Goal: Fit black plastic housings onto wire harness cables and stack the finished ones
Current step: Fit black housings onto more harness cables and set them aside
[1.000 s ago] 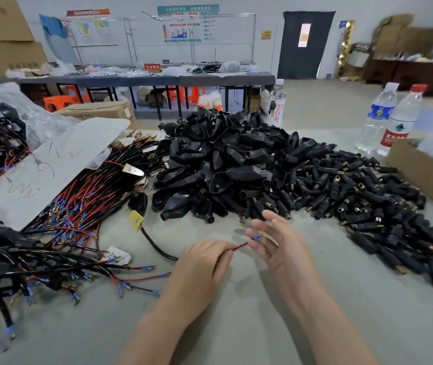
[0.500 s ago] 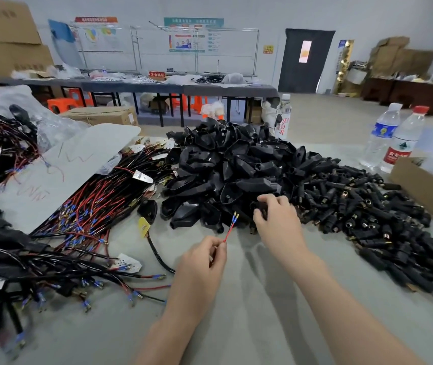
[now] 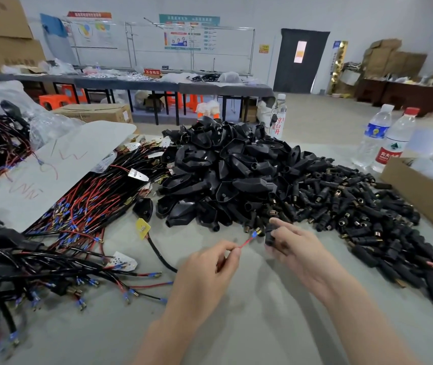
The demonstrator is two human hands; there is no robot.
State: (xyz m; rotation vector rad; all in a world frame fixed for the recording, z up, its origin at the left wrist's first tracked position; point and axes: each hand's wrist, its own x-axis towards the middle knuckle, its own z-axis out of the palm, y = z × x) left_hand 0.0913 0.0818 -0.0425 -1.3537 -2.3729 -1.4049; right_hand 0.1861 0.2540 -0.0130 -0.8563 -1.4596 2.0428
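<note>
Red wire (image 3: 245, 241) with a blue terminal (image 3: 254, 234) at its tip, angled up and right toward a small black housing (image 3: 269, 234); terminal and housing mouth lie just apart, above the bench (image 3: 249, 325). The left hand (image 3: 204, 270) pinches the wire a little behind the terminal in a narrow thumb-and-forefinger grip, and the right hand (image 3: 297, 248) holds the housing in curled fingers at the near edge of the pile (image 3: 262, 185). For a clean fit the terminal likely needs aligning with the bore, the pinch close to the tip so the thin wire does not buckle, then a straight push.
</note>
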